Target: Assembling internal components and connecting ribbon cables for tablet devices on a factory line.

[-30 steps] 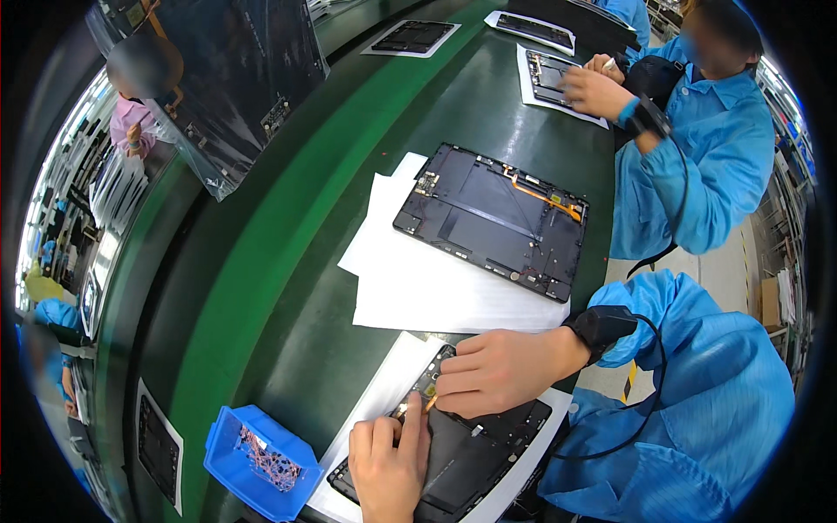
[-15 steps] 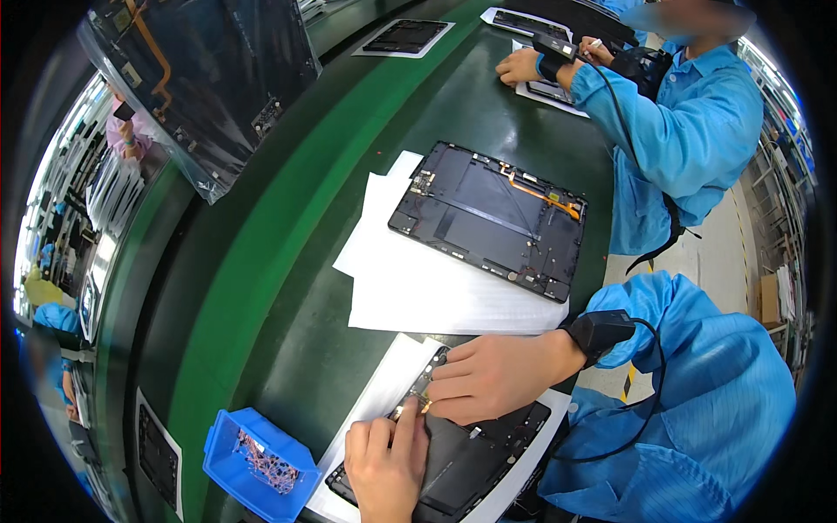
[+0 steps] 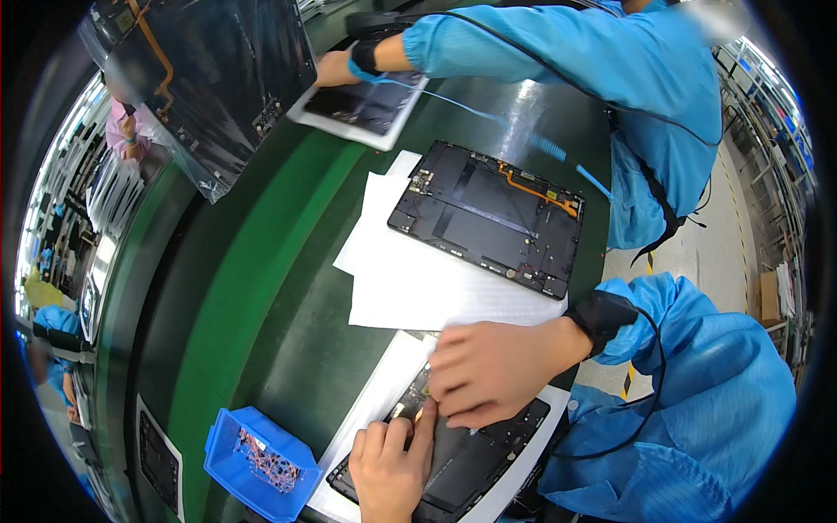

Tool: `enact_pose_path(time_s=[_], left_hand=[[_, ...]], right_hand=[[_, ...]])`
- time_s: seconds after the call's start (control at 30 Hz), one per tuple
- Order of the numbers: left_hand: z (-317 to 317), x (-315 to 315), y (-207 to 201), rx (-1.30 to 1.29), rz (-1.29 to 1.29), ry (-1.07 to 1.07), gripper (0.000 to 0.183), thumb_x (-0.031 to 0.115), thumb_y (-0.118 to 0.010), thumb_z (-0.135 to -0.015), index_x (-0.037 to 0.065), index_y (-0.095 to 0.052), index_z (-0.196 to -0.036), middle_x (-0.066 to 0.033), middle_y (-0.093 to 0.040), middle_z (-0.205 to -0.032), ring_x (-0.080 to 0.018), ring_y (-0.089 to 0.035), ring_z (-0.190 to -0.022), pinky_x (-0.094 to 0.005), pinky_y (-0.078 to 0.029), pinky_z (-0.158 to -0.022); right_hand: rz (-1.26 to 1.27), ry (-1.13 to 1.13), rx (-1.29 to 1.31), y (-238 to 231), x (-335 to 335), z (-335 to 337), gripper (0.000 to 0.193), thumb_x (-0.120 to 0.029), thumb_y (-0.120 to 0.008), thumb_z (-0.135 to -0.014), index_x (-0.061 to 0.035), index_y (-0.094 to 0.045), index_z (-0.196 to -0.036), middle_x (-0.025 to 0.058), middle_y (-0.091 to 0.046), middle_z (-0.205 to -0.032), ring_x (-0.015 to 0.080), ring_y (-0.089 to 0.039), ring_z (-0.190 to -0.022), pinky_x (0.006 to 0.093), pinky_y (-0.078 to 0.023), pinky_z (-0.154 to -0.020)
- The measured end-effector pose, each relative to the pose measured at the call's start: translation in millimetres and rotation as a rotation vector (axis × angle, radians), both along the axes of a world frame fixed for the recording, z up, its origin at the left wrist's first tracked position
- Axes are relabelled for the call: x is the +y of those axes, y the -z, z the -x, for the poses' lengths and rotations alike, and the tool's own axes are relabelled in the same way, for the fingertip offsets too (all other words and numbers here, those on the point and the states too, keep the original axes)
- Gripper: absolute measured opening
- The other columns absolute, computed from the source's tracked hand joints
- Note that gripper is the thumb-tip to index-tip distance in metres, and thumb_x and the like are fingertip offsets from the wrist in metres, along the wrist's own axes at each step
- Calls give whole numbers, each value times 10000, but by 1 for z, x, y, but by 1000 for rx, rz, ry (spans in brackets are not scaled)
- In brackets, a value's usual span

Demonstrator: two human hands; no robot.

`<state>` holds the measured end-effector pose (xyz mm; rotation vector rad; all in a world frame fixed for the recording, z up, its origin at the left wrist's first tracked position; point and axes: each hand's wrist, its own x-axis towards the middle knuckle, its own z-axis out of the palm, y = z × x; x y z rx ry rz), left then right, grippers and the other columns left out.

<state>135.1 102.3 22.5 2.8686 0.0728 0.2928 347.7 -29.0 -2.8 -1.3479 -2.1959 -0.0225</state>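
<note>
A clear plastic bag (image 3: 205,83) holding a dark panel with an orange flex strip hangs at eleven o'clock, above the tabletop (image 3: 261,288). At seven o'clock sits a blue plastic bin (image 3: 228,449) of small parts (pinkish, too small to tell). At eight o'clock, at the belt's edge, lies a dark rectangular panel with a white border (image 3: 157,453); whether it is a screen cannot be told.

Bare hands (image 3: 488,370); blue smock sleeve (image 3: 697,383); black wrist strap (image 3: 603,318) with black cable (image 3: 649,392) attached at right wrist.
</note>
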Motion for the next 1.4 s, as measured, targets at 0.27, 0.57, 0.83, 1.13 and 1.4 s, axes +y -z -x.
enact_pose_path(time_s=[0.27,0.57,0.83,1.13,1.4], left_hand=[[0,-2,-3,-19,1,13,370,104,-686,-867,93,-703,-1236,-73,-536,-896,-269,-558,-819,-407,-470,-728],[9,-3,-1,-36,6,2,314,103,-690,-863,78,-706,-1176,-87,-585,-957,-279,-582,-859,-410,-480,-756],[3,-5,7,-79,-88,37,312,83,-717,-783,131,-741,-1090,-26,-521,-836,-212,-544,-786,-364,-455,-708],[13,-8,19,-182,142,-85,351,28,-612,-852,63,-721,-1184,-143,-676,-1134,-328,-674,-1021,-459,-543,-817],[21,-31,2,-139,-245,21,456,117,-598,-832,37,-653,-1278,-73,-636,-1011,-222,-642,-921,-359,-510,-756]], right_hand=[[231,331,475,2,23,7,184,-182,-738,-770,-121,-619,-896,-7,-630,-948,196,-565,-964,352,-389,-882],[341,393,370,-7,33,16,252,-211,-784,-710,-130,-597,-859,-20,-612,-920,200,-553,-924,343,-365,-852],[391,399,301,-15,36,16,255,-263,-756,-757,-113,-598,-889,21,-593,-925,225,-564,-929,361,-381,-844],[125,-81,42,-114,95,86,111,-169,-671,-843,-77,-653,-903,72,-622,-878,270,-607,-879,384,-427,-822],[107,-304,-181,-108,161,131,142,-157,-659,-836,-18,-662,-867,118,-662,-845,310,-660,-823,407,-464,-785]])
